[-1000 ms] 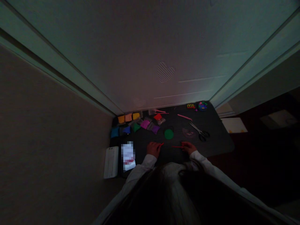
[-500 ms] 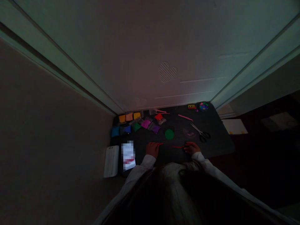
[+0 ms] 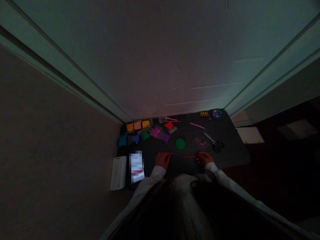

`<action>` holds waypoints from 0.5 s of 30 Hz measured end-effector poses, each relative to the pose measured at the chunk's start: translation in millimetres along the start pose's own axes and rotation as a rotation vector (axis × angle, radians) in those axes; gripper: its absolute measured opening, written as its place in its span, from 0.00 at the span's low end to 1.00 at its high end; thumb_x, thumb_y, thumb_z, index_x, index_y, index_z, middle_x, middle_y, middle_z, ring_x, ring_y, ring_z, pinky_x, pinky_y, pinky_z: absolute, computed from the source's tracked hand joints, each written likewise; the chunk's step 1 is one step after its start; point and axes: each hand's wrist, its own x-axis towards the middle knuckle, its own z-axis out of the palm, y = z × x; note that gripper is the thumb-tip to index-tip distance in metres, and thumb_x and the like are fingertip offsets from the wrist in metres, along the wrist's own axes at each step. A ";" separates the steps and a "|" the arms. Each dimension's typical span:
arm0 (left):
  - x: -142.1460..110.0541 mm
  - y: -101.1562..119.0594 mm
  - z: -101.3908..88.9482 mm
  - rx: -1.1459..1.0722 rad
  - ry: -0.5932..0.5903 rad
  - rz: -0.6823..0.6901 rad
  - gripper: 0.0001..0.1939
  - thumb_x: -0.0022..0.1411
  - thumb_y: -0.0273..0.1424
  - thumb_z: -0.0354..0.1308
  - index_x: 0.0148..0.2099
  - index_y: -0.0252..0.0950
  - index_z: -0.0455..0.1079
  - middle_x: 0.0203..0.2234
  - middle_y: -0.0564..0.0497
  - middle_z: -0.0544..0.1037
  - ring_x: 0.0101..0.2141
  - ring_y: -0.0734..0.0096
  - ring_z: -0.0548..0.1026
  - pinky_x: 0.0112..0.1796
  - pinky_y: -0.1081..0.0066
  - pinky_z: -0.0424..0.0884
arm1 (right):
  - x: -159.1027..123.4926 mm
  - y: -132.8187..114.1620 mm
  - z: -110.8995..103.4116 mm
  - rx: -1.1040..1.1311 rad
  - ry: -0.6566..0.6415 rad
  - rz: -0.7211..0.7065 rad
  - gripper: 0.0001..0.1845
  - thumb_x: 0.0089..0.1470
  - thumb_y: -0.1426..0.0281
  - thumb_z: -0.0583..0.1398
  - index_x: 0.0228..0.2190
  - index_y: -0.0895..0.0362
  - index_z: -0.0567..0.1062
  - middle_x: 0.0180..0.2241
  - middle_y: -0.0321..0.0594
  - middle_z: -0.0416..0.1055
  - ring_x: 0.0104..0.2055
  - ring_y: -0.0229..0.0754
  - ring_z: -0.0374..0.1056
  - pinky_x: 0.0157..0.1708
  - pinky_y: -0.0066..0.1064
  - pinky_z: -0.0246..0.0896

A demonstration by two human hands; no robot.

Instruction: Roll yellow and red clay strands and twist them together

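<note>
My left hand (image 3: 162, 160) rests low on the dark table, fingers curled on a short red piece (image 3: 171, 154) that sticks out by the fingertips. Across from it, my right hand (image 3: 204, 158) has its fingers closed at the end of a thin red strand (image 3: 188, 157), which points left along the tabletop. A gap separates the two red pieces. Just beyond the hands lies a flat green disc (image 3: 180, 143). Scissors (image 3: 212, 141) with dark handles lie past my right hand, beside a clear plastic piece (image 3: 201, 142). Dim light hides the finer finger detail.
Several small bags of coloured material, including a red bag (image 3: 170, 126) and a purple bag (image 3: 165, 137), cover the back left. A pink stick (image 3: 197, 126) lies farther back. A lit screen (image 3: 136, 166) and a white box (image 3: 118, 173) sit at left. A wall borders the table's back.
My left hand shifts very slightly, and the red piece at its fingertips tilts up a little. My right hand and the red strand stay nearly where they were.
</note>
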 end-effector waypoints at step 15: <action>18.7 -23.3 -18.0 -0.798 0.223 -0.495 0.14 0.48 0.36 0.51 0.35 0.34 0.69 0.26 0.49 0.74 0.28 0.71 0.71 0.32 0.68 0.67 | 8.2 9.9 -3.5 0.002 0.030 0.015 0.14 0.28 0.65 0.63 0.22 0.57 0.66 0.17 0.34 0.67 0.18 0.37 0.65 0.15 0.26 0.60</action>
